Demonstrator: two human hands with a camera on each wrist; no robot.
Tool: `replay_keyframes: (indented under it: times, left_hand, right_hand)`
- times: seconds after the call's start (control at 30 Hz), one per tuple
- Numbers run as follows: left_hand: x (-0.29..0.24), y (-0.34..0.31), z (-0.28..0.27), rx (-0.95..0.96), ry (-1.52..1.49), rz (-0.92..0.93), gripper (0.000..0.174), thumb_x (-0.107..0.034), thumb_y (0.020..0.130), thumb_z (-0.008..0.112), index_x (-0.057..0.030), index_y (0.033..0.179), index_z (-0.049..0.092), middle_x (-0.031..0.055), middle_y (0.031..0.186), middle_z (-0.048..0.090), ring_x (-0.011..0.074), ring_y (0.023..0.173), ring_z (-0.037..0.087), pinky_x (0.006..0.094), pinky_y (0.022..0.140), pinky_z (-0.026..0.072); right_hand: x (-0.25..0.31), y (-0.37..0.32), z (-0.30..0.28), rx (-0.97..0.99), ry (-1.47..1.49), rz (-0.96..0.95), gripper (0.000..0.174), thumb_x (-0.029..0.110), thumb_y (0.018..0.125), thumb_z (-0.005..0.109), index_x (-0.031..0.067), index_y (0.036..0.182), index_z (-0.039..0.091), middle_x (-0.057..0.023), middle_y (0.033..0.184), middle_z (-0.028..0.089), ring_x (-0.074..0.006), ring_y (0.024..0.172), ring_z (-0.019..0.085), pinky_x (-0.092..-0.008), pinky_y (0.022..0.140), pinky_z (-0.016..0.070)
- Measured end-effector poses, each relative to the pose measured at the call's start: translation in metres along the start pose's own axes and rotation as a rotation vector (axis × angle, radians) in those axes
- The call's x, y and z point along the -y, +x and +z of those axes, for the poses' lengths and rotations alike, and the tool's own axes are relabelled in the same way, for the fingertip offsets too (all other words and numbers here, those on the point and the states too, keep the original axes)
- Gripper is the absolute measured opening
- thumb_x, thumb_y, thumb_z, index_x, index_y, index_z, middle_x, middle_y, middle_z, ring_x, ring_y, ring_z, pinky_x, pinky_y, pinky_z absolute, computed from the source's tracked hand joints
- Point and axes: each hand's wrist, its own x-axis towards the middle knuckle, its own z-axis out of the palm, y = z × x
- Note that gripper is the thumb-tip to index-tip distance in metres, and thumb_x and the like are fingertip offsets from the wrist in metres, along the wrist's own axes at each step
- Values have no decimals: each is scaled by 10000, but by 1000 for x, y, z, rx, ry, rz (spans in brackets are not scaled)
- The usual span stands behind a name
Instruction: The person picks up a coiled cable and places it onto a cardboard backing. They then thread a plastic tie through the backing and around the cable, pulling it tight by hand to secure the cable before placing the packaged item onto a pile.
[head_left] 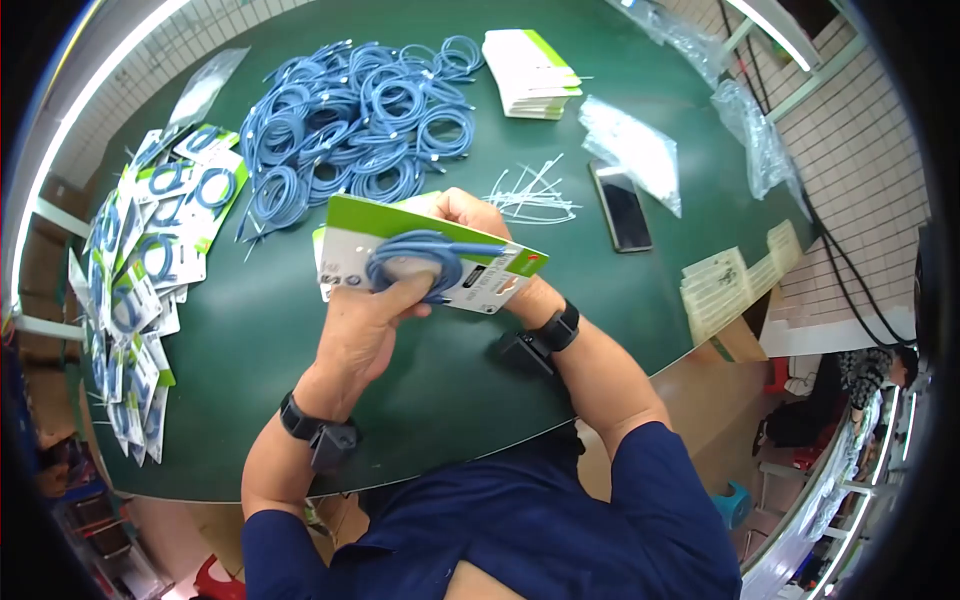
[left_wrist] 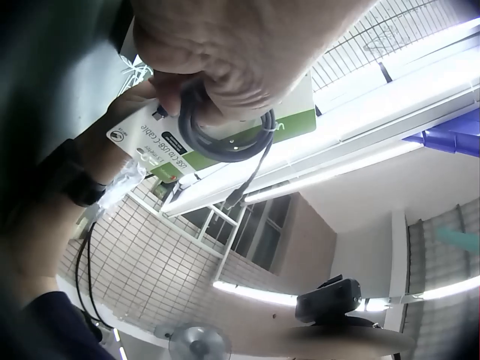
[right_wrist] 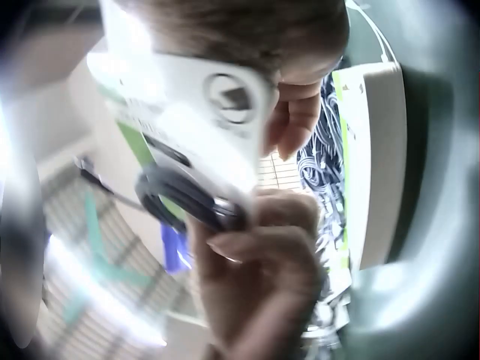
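Observation:
A white and green card (head_left: pixel 345 245) is held up over the near middle of the table, tilted, with a coiled blue cable (head_left: pixel 420 250) against its face. My left hand (head_left: pixel 365 325) pinches the coil to the card, thumb across the coil. Behind the card's upper edge, my right hand (head_left: pixel 480 222) grips it from the back; part of that hand is hidden. In the left wrist view, one cable end (left_wrist: pixel 234 196) hangs below the coil (left_wrist: pixel 225 146). The right wrist view shows the left fingers (right_wrist: pixel 262 247) at the coil (right_wrist: pixel 169 195).
A pile of coiled blue cables (head_left: pixel 360 115) lies at the back, with stacked cards (head_left: pixel 525 75) beside it. Carded cables (head_left: pixel 140 290) cover the left side. White ties (head_left: pixel 535 195), a phone (head_left: pixel 622 208) and a plastic bag (head_left: pixel 635 150) are to the right.

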Motion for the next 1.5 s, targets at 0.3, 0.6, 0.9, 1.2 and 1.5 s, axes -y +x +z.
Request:
replay_keyframes:
  times: [0.3, 0.6, 0.9, 1.2, 1.5]
  left_hand:
    - [11, 10, -11, -79, -41, 21, 353, 6, 891, 810, -70, 1219, 704, 37, 1109, 755, 122, 917, 721, 254, 665, 554]
    - [7, 17, -18, -155, -160, 179, 347, 26, 891, 789, -70, 1212, 699, 27, 1093, 753, 102, 895, 708, 241, 632, 523]
    - [-8, 13, -29, -285, 93, 556, 634, -43, 881, 836, -24, 1450, 560, 92, 1323, 669, 176, 1085, 673, 314, 817, 585]
    - [-58, -21, -33, -183, 1591, 1086, 743, -132, 767, 900, -63, 1442, 599, 140, 1325, 658, 319, 1196, 650, 432, 909, 561]
    - [-7, -9, -64, -161, 1413, 1159, 481, -76, 738, 894, -70, 1197, 750, 79, 1047, 735, 310, 931, 712, 405, 825, 576]
  right_hand:
    - [10, 4, -15, 6, 959, 438, 228, 151, 968, 818, 30, 1062, 650, -101, 1153, 733, -114, 990, 691, -299, 873, 608]
    - [53, 19, -7, -296, 1097, 617, 325, 279, 1010, 773, 30, 1166, 633, -43, 1054, 725, -120, 966, 707, -280, 814, 605]
    - [41, 10, -15, -231, 221, 487, 276, 127, 988, 770, 17, 1199, 629, -35, 969, 739, -105, 882, 736, -273, 735, 620]
    - [61, 15, -10, 6, 99, 490, 323, 106, 925, 830, 21, 1175, 643, -50, 991, 747, -84, 814, 727, -235, 686, 605]
    - [60, 12, -4, 146, -84, 406, 299, 104, 891, 843, 29, 1121, 668, -43, 954, 748, -76, 793, 712, -235, 692, 592]
